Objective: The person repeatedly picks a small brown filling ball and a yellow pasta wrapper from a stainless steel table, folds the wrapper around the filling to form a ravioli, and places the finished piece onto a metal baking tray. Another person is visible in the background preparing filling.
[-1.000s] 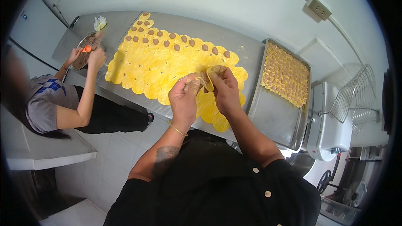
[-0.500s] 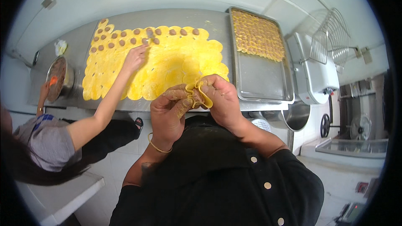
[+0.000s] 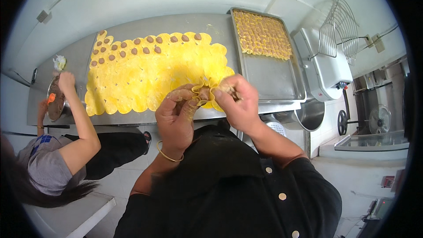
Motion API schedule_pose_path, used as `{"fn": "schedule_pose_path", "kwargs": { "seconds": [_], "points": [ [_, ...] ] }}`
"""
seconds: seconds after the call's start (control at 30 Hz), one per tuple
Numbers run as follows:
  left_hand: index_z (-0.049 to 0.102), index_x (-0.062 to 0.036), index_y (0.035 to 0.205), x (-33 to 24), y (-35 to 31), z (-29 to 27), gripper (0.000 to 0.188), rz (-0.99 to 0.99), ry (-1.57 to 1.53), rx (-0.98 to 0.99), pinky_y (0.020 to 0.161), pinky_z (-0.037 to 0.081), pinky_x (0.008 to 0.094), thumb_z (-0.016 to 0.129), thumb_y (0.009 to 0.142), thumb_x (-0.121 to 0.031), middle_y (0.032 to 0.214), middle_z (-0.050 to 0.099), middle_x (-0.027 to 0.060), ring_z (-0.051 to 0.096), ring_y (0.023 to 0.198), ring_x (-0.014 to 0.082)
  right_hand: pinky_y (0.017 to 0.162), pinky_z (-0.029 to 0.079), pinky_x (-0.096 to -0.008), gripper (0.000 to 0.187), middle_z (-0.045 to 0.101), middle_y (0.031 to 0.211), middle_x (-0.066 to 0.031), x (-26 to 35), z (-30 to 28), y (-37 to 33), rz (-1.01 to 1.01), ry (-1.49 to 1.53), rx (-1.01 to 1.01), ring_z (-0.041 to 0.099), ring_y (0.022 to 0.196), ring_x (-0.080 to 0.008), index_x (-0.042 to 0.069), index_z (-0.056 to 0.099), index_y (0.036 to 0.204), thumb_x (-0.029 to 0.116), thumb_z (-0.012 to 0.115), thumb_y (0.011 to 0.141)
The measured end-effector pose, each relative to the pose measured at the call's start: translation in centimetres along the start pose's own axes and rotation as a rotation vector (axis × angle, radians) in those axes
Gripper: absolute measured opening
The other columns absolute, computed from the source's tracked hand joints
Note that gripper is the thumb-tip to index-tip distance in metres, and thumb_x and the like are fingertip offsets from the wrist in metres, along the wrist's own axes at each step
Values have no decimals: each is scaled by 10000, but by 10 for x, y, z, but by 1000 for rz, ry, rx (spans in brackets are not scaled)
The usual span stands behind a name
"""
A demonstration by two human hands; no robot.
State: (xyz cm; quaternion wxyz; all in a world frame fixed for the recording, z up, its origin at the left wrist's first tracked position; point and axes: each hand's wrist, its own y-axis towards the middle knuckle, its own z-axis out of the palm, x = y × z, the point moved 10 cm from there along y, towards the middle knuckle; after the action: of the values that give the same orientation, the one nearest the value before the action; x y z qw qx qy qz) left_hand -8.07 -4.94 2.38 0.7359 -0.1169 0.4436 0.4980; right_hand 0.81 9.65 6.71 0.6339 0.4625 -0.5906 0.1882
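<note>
Above the table's front edge, my left hand [image 3: 175, 117] curls its fingers round a half-formed dumpling [image 3: 204, 93]. Its yellow wrapper stands up in frilly pleats around brown filling, and the top gapes. My right hand [image 3: 240, 103] pinches the wrapper's right edge between thumb and bent fingers. Flour or dough residue coats the fingers of both hands. Just beyond them lies a broad sheet of overlapping round yellow wrappers [image 3: 132, 81]. Lumps of brown filling [image 3: 146, 50] sit in rows on its far part.
A metal tray [image 3: 269, 78] at right holds rows of finished dumplings [image 3: 263, 35] in its far half. Beside it stands a white machine [image 3: 324, 68] with a wire guard. On the left, a co-worker reaches over a metal bowl [image 3: 56, 101] of brown filling with an orange-handled tool [image 3: 52, 98].
The co-worker's arm has swung from the wrappers back to the bowl. My right fingers have shifted on the dumpling, whose pleats now stand wider around the filling. The view has shifted slightly.
</note>
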Motion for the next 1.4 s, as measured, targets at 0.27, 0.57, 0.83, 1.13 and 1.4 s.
{"fn": "schedule_pose_path", "kwargs": {
  "seconds": [0.27,0.57,0.83,1.13,1.4],
  "points": [
    [654,25,1122,-12,2,-19,181,121,112,-53,970,578,358,666,953,89,1224,691,166,698,1086,224,693,535,-338,320,688,880,-94,28,21,-2,-339,-277,112,674,787,-200,17,678,1037,106,863,792],
    [661,20,1210,30,4,-28,222,-111,-152,-121,947,584,342,660,1015,-85,1206,698,109,695,1072,212,953,528,-333,650,716,1063,-84,-6,77,30,-10,81,147,678,1028,-179,-20,522,1398,55,830,831],
    [602,4,1289,79,1,-14,305,-309,-343,-152,960,577,336,650,1037,-163,1257,677,96,687,1089,199,810,556,-339,425,683,981,-97,-37,42,29,-12,-28,-42,678,883,-198,26,590,1145,113,844,816],
    [630,-9,1243,152,-5,34,265,-541,-290,-60,1016,530,357,659,1007,-127,1249,684,96,657,1150,208,797,539,-348,405,649,1000,-87,-83,-36,28,157,-10,37,643,887,-191,55,586,1105,150,840,803],
    [602,-27,1327,240,10,141,315,-776,-287,-86,1049,505,394,526,1077,-202,1333,645,99,631,1190,216,761,538,-435,355,660,957,-151,-117,-181,45,37,-120,81,670,906,-360,50,632,1029,235,812,786]
  ]
}}
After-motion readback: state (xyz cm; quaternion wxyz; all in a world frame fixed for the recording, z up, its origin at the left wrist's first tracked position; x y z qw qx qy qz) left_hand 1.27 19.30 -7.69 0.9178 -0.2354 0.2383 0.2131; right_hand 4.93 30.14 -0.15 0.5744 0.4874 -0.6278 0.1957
